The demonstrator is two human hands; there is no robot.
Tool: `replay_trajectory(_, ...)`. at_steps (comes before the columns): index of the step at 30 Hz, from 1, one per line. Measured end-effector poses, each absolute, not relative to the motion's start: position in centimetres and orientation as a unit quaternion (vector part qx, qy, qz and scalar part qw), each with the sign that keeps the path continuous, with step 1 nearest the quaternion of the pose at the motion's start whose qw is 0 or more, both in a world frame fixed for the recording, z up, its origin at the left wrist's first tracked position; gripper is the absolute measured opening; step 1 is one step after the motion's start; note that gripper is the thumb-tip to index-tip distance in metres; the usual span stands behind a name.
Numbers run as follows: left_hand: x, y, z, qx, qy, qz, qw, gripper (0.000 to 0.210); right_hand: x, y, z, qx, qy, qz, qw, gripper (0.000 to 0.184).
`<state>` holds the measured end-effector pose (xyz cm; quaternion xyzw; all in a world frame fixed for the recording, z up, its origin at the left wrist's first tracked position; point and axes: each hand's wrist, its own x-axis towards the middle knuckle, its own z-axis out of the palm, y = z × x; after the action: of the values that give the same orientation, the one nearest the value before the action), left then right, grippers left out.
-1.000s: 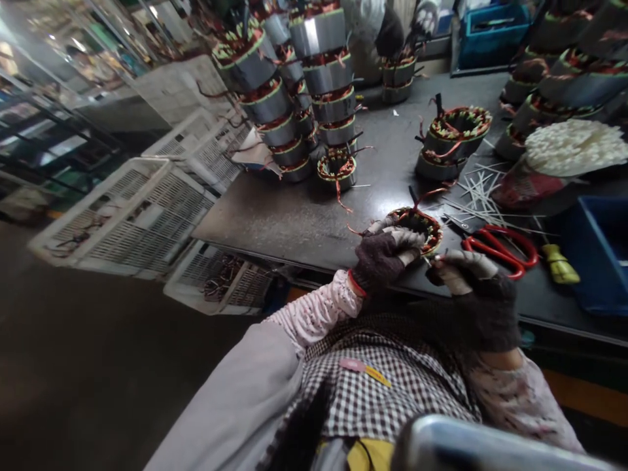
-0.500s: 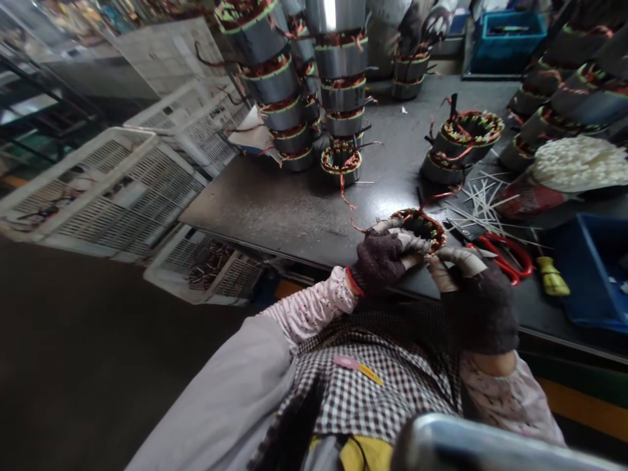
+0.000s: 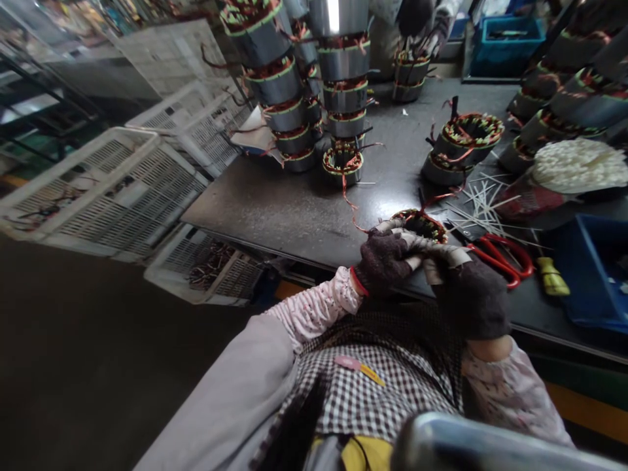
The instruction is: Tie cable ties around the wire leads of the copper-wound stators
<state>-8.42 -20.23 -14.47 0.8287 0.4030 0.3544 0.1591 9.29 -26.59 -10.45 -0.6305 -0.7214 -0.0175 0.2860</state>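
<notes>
A motor stator with copper windings and pale-green slot liners sits at the table's near edge. My left hand, in a dark fingerless glove with taped fingers, is closed on its near left side. My right hand, gloved and taped the same way, has its fingers bent together at the near rim, against my left fingertips. What the right fingers pinch is hidden. Right of the stator lie red-handled scissors and scattered thin white sticks. Reddish lead wires rise from the stator's far side.
Tall stacks of stators stand at the back left, and another pair behind my work. A white bundle, a yellow-handled tool and a blue bin are at right. A co-worker's gloved hands work opposite. Plastic crates stand left.
My right hand has shifted left and its fingers have drawn in against my left hand at the stator's rim. The co-worker's hands opposite have moved slightly.
</notes>
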Motion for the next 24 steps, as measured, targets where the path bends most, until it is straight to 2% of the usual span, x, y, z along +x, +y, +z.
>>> replay_trajectory(5,-8.3,-20.4,-14.1,0.831,0.415,0.336,0.156,0.024,9.4,-26.5,-10.1,-0.613,-0.764,-0.113,0.169,0.045)
replay_trajectory(8,-8.3,-20.5,-13.9,0.825,0.416,0.345,0.165,0.020,9.9,-26.8,-9.7,-0.591,-0.782,-0.108,0.166,0.042)
replay_trajectory(10,-8.2,-20.4,-13.9,0.821,0.413,0.354,0.173,0.017,10.2,-27.4,-9.3,-0.584,-0.779,-0.106,0.203,0.041)
replay_trajectory(14,-8.1,-20.6,-13.7,0.818,0.413,0.364,0.169,0.014,10.8,-28.2,-9.4,-0.549,-0.756,-0.095,0.344,0.026)
replay_trajectory(20,-8.3,-20.7,-13.9,0.817,0.417,0.377,0.131,0.024,11.9,-26.7,-12.1,-0.527,-0.693,-0.109,0.480,0.019)
replay_trajectory(22,-8.2,-20.6,-14.3,0.812,0.435,0.374,0.102,0.029,11.6,-26.3,-12.7,-0.528,-0.675,-0.041,0.514,0.019)
replay_trajectory(24,-8.1,-20.5,-14.6,0.811,0.455,0.362,0.070,0.033,10.9,-26.1,-13.1,-0.521,-0.631,0.118,0.562,0.018)
